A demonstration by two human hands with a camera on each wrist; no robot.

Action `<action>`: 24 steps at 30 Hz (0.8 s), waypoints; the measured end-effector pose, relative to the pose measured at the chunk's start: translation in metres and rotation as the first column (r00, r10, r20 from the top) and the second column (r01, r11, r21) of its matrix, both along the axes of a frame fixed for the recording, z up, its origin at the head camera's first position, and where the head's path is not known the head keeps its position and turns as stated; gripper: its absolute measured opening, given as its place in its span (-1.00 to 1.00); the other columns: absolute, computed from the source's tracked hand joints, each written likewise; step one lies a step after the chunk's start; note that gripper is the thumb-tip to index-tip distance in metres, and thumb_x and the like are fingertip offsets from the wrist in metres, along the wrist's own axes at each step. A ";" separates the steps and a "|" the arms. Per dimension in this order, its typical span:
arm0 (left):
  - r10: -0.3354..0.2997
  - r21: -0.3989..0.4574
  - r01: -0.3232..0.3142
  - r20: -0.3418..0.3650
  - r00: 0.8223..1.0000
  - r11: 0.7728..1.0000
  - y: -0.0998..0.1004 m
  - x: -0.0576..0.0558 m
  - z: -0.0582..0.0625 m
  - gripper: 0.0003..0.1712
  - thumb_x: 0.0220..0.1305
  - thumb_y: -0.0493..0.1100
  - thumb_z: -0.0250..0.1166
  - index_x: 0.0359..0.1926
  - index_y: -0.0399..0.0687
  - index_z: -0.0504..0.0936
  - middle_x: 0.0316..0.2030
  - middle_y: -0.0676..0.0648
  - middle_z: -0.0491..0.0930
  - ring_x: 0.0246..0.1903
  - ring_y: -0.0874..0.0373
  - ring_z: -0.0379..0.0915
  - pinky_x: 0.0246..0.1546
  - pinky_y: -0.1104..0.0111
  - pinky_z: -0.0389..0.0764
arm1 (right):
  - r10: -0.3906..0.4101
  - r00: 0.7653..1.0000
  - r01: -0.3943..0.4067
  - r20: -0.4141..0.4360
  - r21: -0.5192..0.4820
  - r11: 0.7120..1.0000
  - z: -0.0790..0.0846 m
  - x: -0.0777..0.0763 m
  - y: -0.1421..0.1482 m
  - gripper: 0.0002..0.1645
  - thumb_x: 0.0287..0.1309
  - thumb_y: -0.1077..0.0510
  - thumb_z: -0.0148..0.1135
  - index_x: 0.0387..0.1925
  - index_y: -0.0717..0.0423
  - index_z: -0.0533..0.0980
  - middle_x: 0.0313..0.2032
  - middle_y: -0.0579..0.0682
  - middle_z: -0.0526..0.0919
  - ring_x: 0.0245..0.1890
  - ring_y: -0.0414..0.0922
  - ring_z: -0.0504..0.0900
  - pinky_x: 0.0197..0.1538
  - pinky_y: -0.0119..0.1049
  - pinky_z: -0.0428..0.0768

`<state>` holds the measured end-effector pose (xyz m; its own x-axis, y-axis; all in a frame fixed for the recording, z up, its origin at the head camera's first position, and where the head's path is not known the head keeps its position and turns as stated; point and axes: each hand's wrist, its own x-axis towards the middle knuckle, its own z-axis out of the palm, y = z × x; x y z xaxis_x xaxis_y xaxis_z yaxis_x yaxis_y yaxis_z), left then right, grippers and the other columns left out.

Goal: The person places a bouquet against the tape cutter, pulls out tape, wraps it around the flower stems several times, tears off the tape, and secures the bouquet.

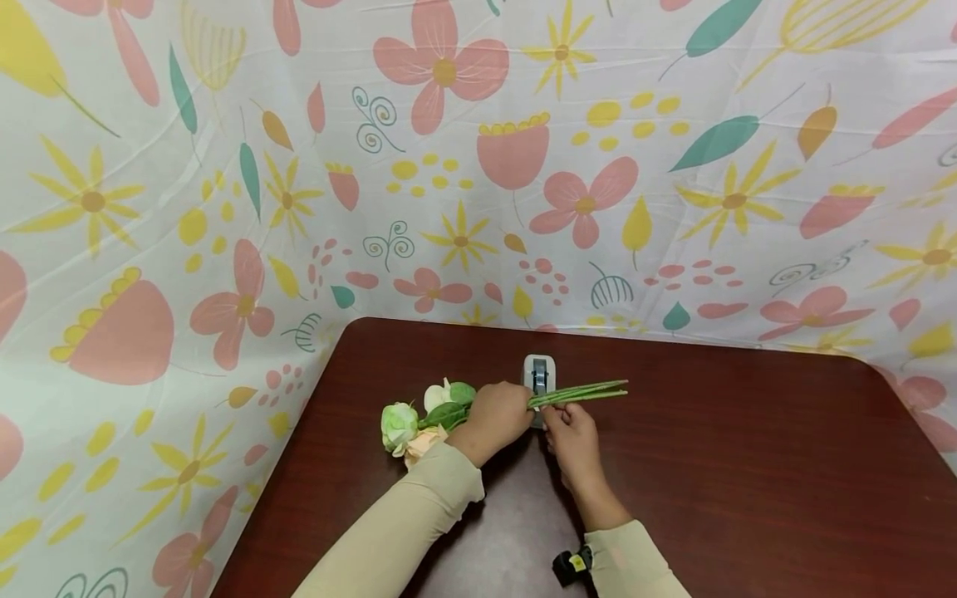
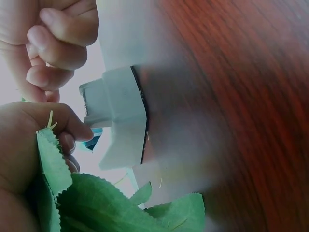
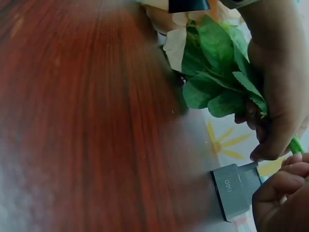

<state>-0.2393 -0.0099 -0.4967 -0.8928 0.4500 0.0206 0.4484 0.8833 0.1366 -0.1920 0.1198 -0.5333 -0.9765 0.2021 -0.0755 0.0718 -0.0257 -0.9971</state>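
My left hand (image 1: 499,419) grips the green stems (image 1: 579,393) of a bunch of artificial flowers just below the leaves (image 3: 217,63). The heads, among them a pale green-white rose (image 1: 399,428) and a peach flower (image 1: 423,445), lie to the left of that hand, and the bare stems stick out to the right. With curled fingers, my right hand (image 1: 574,440) pinches at the stems close beside the left; whether tape is also between its fingertips is hidden. A grey-white tape dispenser (image 1: 540,370) stands behind the hands, its side showing in the left wrist view.
The dark red-brown wooden table (image 1: 748,465) extends to the right and in front. A flower-printed cloth (image 1: 478,166) hangs behind and along the left. On the right wrist is a black strap (image 1: 571,566) with a yellow mark.
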 end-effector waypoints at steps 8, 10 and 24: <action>-0.006 -0.015 0.005 -0.026 1.000 1.000 0.000 0.000 -0.001 -0.62 0.37 -0.05 0.30 -0.61 0.10 0.46 -0.68 0.06 0.48 -0.69 0.21 0.38 -0.68 0.36 0.28 | 0.034 0.999 -0.032 0.013 -0.141 0.989 0.001 0.001 0.002 -0.77 0.42 0.24 0.13 -0.18 0.42 0.44 -0.58 -0.10 0.43 -0.69 -0.26 0.26 -0.55 -0.41 0.27; -0.006 -0.018 0.006 -0.030 1.000 1.000 -0.001 -0.001 -0.003 -0.61 0.36 -0.05 0.30 -0.61 0.10 0.44 -0.68 0.06 0.49 -0.69 0.21 0.40 -0.68 0.35 0.29 | 0.042 0.999 -0.038 0.021 -0.172 0.984 0.000 0.001 0.002 -0.77 0.42 0.23 0.14 -0.20 0.41 0.43 -0.59 -0.12 0.42 -0.69 -0.27 0.26 -0.56 -0.42 0.26; 0.003 -0.044 -0.008 -0.104 0.995 0.999 0.000 -0.001 -0.008 -0.73 0.28 -0.04 0.35 -0.56 0.10 0.59 -0.62 0.06 0.62 -0.60 0.14 0.55 -0.61 0.29 0.45 | 0.156 0.988 -0.142 -0.002 -0.423 0.895 -0.002 0.002 0.005 -0.71 0.46 0.24 0.00 -0.47 0.06 0.38 -0.57 -0.14 0.49 -0.66 -0.30 0.28 -0.55 -0.50 0.21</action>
